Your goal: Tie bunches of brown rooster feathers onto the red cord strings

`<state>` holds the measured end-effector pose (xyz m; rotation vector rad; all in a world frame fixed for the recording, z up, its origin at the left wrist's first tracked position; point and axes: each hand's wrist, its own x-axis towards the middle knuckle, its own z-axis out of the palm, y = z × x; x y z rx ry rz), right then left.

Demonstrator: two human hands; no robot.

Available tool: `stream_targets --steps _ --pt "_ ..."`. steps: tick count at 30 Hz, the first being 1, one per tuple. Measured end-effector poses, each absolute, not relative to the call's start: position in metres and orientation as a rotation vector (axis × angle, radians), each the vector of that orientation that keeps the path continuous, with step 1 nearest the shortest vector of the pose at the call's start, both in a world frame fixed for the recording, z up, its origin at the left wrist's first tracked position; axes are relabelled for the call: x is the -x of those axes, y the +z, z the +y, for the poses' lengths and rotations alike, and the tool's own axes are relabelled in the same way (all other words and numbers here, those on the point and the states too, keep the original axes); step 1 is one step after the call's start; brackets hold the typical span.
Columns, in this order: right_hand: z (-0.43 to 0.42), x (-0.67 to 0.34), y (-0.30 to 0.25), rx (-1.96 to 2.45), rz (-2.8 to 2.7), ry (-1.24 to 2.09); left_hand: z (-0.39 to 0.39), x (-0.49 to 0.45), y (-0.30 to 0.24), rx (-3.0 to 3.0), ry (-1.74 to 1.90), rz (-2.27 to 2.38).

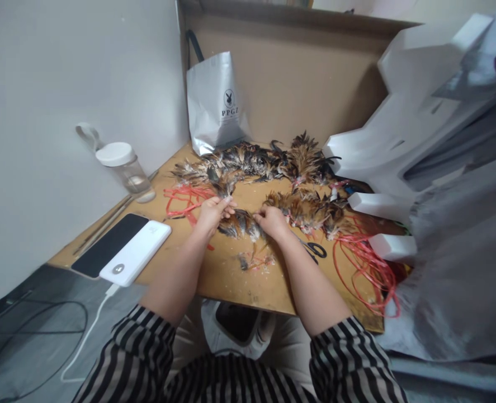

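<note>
My left hand point(215, 215) is closed, its thumb and fingers pinching a small bunch of brown feathers point(227, 183) that points up and away from me. A short row of dark and brown feathers point(241, 223) lies on the table between my hands. My right hand point(272, 220) is closed too, with its fingertips at the right end of that row; what they grip is hidden. Beyond it on the right is a pile of golden-brown feathers point(315, 211). Black-handled scissors point(316, 250) lie beside my right forearm, partly covered.
Darker feathers point(251, 161) line the back, before a silver bag point(214, 106). Red plastic strips point(184, 200) lie left, and more red strands point(367, 268) right. A phone point(116, 244), a white power bank point(136, 252) and a lidded bottle point(126, 168) stand left. White foam pieces point(392, 246) jut in right.
</note>
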<state>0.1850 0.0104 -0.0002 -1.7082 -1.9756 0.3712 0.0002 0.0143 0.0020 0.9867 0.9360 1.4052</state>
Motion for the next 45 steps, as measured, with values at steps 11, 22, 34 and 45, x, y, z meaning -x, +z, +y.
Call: stream_targets --steps 11,22,34,45 --pt "0.010 -0.175 0.004 1.302 -1.582 1.043 0.012 0.000 0.006 -0.959 1.392 0.936" --pt "0.014 -0.189 0.002 1.431 -1.758 0.842 0.012 0.000 0.005 -0.975 1.362 0.960" --pt "-0.004 -0.175 0.018 1.603 -2.048 0.769 0.011 -0.001 0.004 -1.005 1.323 0.946" --pt "0.003 -0.177 0.020 1.117 -1.192 1.426 0.006 -0.005 0.005 -1.089 1.151 0.928"
